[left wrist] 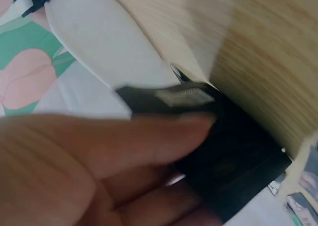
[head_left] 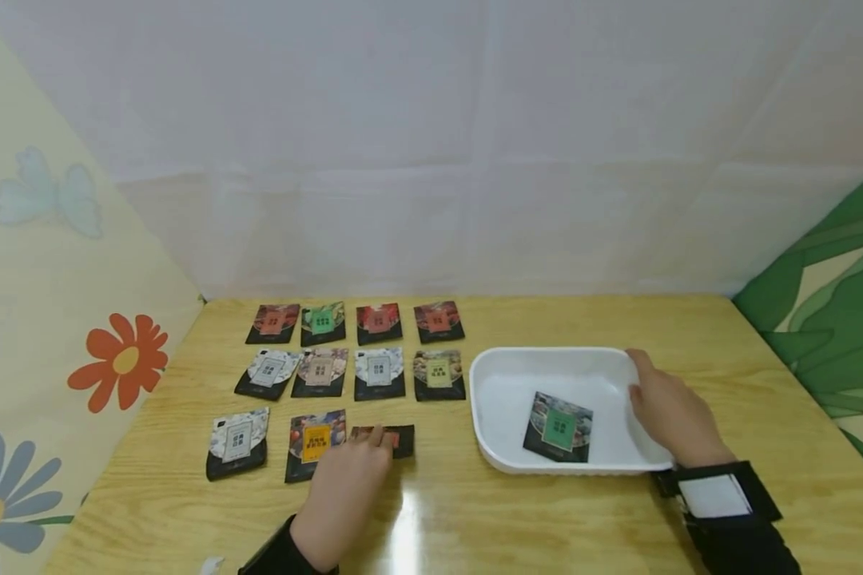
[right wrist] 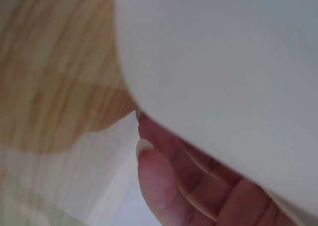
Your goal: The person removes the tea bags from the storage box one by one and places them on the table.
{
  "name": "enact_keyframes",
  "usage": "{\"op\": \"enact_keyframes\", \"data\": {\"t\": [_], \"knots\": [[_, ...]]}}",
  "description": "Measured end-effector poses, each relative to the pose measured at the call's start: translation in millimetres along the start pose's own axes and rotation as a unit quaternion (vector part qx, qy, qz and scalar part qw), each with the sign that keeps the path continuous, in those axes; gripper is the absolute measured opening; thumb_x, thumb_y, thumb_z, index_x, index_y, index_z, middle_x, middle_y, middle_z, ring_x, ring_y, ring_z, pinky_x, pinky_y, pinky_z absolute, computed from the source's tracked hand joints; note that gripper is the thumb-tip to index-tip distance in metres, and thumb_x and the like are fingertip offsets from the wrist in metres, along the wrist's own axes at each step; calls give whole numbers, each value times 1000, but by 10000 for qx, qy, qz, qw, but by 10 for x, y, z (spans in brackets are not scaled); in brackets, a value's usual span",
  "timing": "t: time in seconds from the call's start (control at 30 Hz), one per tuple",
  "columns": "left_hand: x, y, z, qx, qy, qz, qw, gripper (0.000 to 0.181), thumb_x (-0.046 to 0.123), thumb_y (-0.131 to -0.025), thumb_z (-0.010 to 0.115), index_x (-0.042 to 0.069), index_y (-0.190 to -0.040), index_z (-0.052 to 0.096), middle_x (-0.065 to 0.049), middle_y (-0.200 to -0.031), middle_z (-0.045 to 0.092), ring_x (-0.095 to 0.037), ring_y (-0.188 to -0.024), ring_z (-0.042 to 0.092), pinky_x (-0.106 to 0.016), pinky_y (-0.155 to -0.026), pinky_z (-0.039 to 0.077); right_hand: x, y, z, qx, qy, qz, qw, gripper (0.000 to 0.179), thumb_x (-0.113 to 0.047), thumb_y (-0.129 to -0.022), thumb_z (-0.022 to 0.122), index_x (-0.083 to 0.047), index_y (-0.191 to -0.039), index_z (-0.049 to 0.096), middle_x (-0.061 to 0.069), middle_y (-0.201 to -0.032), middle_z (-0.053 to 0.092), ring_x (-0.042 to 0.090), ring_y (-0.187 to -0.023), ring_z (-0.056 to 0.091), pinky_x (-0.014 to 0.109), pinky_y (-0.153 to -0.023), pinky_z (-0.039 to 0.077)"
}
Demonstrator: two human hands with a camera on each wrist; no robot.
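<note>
My left hand point(head_left: 348, 483) pinches a black sachet with a red label point(head_left: 404, 441) at the right end of the front row. In the left wrist view the thumb lies across the dark sachet point(left wrist: 233, 156), which is tilted up off the wood. An orange-labelled sachet point(head_left: 304, 467) lies just left of that hand, partly behind it. My right hand point(head_left: 679, 419) grips the right end of a white plastic tray point(head_left: 489, 427). Its fingers point(right wrist: 156, 179) show against the tray's outer wall in the right wrist view. Inside the tray lies one green-labelled sachet point(head_left: 557, 427).
Several sachets lie in rows on the wooden table point(head_left: 518, 527), left of the tray, including a white one point(head_left: 237, 443) at front left and a yellow-labelled one point(head_left: 439, 375) beside the tray. A white cloth point(head_left: 431, 231) hangs behind the table. Painted panels point(head_left: 841, 319) stand at both sides.
</note>
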State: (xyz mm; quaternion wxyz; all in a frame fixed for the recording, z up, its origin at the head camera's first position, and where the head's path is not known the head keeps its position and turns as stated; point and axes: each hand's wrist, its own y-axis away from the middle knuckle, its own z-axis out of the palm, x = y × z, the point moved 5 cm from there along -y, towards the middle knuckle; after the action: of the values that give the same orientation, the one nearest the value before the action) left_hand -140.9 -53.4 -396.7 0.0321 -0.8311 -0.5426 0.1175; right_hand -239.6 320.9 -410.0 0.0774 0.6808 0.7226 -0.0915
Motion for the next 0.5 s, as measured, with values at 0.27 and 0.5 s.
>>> {"op": "enact_keyframes", "data": {"t": [0.27,0.5], "knots": [[16,12,129,-560,-501,253,9969,31,12,-88,64,16,-118,70,-3,-115,68,-15,-89,68,-21,-37,24,-3,-4,-6,0,16,7,10000,55,-5,-93,53,11,-140,29,31,-89,60,24,-63,58,36,-50,43],[-32,29,121,-1037,-37,324,9941,35,14,-90,63,16,-125,66,-5,-125,63,-19,-102,66,-21,-42,31,-15,-18,-13,7,24,46,10000,56,-5,-93,53,11,-141,30,32,-92,60,26,-65,58,37,-52,44]]}}
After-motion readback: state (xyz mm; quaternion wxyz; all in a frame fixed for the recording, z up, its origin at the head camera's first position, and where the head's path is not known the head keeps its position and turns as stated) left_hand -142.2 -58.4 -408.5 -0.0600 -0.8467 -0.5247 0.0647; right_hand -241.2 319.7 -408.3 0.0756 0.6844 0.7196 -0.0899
